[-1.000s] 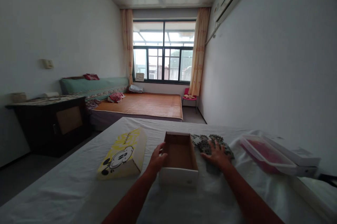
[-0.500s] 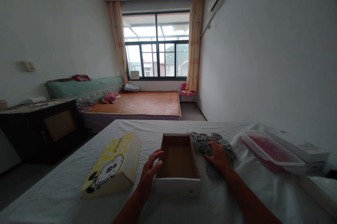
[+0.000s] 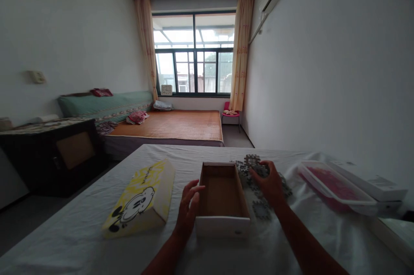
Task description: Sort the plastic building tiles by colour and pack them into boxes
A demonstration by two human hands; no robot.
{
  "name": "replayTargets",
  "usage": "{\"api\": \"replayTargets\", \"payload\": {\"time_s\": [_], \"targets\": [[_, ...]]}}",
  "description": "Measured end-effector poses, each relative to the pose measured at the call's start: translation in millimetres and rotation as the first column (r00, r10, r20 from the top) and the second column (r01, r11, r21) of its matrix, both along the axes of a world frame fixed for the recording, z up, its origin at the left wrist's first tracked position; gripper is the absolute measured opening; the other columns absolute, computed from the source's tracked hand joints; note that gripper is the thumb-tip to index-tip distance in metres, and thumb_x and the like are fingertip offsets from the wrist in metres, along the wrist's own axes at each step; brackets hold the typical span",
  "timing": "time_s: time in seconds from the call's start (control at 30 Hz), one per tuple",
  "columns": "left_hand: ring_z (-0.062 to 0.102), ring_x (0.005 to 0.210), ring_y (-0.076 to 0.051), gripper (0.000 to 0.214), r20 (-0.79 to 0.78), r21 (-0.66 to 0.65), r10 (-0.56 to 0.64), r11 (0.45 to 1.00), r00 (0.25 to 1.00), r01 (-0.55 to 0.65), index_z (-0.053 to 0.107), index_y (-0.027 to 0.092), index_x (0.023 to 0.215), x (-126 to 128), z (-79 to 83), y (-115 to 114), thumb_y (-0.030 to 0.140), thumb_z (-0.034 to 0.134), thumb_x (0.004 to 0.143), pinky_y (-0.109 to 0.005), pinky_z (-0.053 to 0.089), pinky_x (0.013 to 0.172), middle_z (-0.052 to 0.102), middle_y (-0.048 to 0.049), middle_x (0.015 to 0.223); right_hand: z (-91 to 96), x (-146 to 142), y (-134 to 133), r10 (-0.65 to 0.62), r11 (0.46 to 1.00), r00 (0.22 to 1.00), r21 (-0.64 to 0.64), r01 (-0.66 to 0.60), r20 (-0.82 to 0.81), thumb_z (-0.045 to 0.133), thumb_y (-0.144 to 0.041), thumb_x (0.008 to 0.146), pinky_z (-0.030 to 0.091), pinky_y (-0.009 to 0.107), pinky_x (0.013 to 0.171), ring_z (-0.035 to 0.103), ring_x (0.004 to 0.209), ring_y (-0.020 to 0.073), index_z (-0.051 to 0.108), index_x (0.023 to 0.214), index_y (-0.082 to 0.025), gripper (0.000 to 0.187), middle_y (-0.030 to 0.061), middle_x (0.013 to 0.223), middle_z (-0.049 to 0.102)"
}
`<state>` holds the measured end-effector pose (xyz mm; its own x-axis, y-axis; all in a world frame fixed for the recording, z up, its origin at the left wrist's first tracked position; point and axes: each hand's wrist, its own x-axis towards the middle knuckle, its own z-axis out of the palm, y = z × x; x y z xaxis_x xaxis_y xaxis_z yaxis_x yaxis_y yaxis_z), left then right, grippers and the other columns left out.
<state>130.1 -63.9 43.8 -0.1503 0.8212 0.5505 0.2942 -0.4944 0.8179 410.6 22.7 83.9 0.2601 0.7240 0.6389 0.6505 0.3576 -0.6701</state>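
Observation:
An open box [image 3: 223, 227] with white outside and brown inside stands in front of me, and nothing lies in it. My left hand [image 3: 188, 206] is at its left wall, fingers spread and reaching over the rim. To the right of the box lies a pile of grey, notch-edged flat pieces [image 3: 260, 209]. My right hand [image 3: 271, 183] is over this pile, thumb and fingers closed on one grey notched piece [image 3: 251, 159], which is tilted up. The fingers partly cover the pieces below.
A yellow and white box lid [image 3: 139, 199] with a cartoon face lies on the left of the white-clothed table [image 3: 97, 257]. At the right are a clear plastic container [image 3: 336, 186] with pink contents and a white box [image 3: 371, 180]. A bed [image 3: 174, 124] stands beyond the table.
My right hand has moved up and tilted a grey notched piece at the pile's far side. Another piece now shows separately near my right wrist. My left hand stays at the box.

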Motion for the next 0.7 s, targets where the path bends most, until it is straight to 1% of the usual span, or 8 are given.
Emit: {"api": "replayTargets", "payload": {"time_s": [0.1, 0.23, 0.33, 0.47, 0.53, 0.63, 0.67, 0.7], "targets": [[0.043, 0.122, -0.025, 0.036, -0.047, 0.037, -0.026, 0.999, 0.999, 0.028, 0.068, 0.022, 0.101, 1.7, 3.8, -5.7, 0.040, 0.037, 0.092, -0.043, 0.030, 0.107, 0.052, -0.0081, 0.125, 19.4, -37.6, -22.5, 0.155, 0.987, 0.981, -0.028, -0.159, -0.114, 0.067, -0.048, 0.066, 0.044, 0.034, 0.075, 0.056, 0.078, 0.0203, 0.050, 0.095, -0.022, 0.042, 0.0019, 0.086, 0.060], [0.043, 0.120, -0.025, 0.037, -0.163, 0.148, 0.001, 0.989, 0.987, 0.023, 0.068, 0.021, 0.097, 3.0, 7.1, -14.8, 0.034, 0.034, 0.094, -0.044, 0.032, 0.105, 0.056, -0.0089, 0.119, 23.7, -66.2, -36.7, 0.290, 0.939, 0.926, -0.114, -0.324, -0.243, 0.068, -0.049, 0.065, 0.046, 0.035, 0.070, 0.055, 0.073, 0.0196, 0.051, 0.096, -0.021, 0.044, 0.0004, 0.081, 0.060], [0.043, 0.120, -0.026, 0.032, -0.332, 0.238, 0.025, 0.970, 0.943, 0.058, 0.069, 0.021, 0.093, 4.3, 8.2, -19.8, 0.028, 0.037, 0.092, -0.046, 0.034, 0.102, 0.061, -0.0089, 0.113, 19.6, -71.0, -37.8, 0.377, 0.900, 0.900, -0.143, -0.412, -0.219, 0.062, -0.047, 0.072, 0.047, 0.037, 0.075, 0.057, 0.078, 0.0207, 0.053, 0.098, -0.021, 0.037, 0.0016, 0.084, 0.061], [0.044, 0.118, -0.027, 0.024, -0.517, 0.269, 0.057, 0.958, 0.854, 0.099, 0.069, 0.022, 0.088, 5.1, 12.7, -23.2, 0.024, 0.045, 0.086, -0.046, 0.037, 0.099, 0.063, -0.0083, 0.109, 15.4, -79.1, -36.5, 0.495, 0.852, 0.858, -0.117, -0.510, -0.137, 0.051, -0.042, 0.082, 0.041, 0.041, 0.093, 0.054, 0.102, 0.0231, 0.054, 0.112, -0.022, 0.036, 0.0067, 0.110, 0.059], [0.045, 0.117, -0.027, 0.020, -0.577, 0.267, 0.070, 0.958, 0.813, 0.107, 0.070, 0.023, 0.086, 4.7, 16.2, -24.1, 0.025, 0.050, 0.084, -0.047, 0.036, 0.100, 0.065, -0.0076, 0.106, 17.0, -89.5, -36.3, 0.563, 0.805, 0.814, -0.129, -0.579, -0.142, 0.048, -0.041, 0.085, 0.041, 0.040, 0.095, 0.052, 0.109, 0.0224, 0.051, 0.119, -0.022, 0.039, 0.0076, 0.118, 0.056], [0.048, 0.115, -0.028, 0.016, -0.639, 0.246, 0.072, 0.962, 0.766, 0.115, 0.070, 0.025, 0.081, 3.6, 18.7, -23.8, 0.028, 0.054, 0.081, -0.048, 0.034, 0.102, 0.068, -0.0063, 0.101, 26.2, -103.6, -34.2, 0.671, 0.704, 0.719, -0.150, -0.694, -0.180, 0.044, -0.042, 0.088, 0.045, 0.038, 0.091, 0.055, 0.106, 0.0207, 0.052, 0.119, -0.023, 0.038, 0.0063, 0.117, 0.058], [0.049, 0.114, -0.028, 0.016, -0.643, 0.240, 0.076, 0.965, 0.762, 0.106, 0.071, 0.026, 0.079, 3.2, 18.2, -22.9, 0.029, 0.055, 0.081, -0.049, 0.033, 0.102, 0.068, -0.0059, 0.100, 30.4, -103.9, -31.7, 0.693, 0.681, 0.694, -0.138, -0.719, -0.195, 0.042, -0.043, 0.088, 0.047, 0.037, 0.088, 0.057, 0.103, 0.0202, 0.053, 0.119, -0.024, 0.037, 0.0057, 0.116, 0.059], [0.050, 0.114, -0.028, 0.016, -0.642, 0.236, 0.082, 0.967, 0.763, 0.095, 0.071, 0.026, 0.078, 2.6, 17.1, -21.7, 0.030, 0.055, 0.081, -0.049, 0.032, 0.103, 0.069, -0.0055, 0.098, 34.3, -100.4, -27.6, 0.701, 0.676, 0.684, -0.114, -0.728, -0.202, 0.040, -0.044, 0.089, 0.048, 0.036, 0.086, 0.058, 0.101, 0.0197, 0.054, 0.118, -0.025, 0.037, 0.0050, 0.115, 0.060]]}}
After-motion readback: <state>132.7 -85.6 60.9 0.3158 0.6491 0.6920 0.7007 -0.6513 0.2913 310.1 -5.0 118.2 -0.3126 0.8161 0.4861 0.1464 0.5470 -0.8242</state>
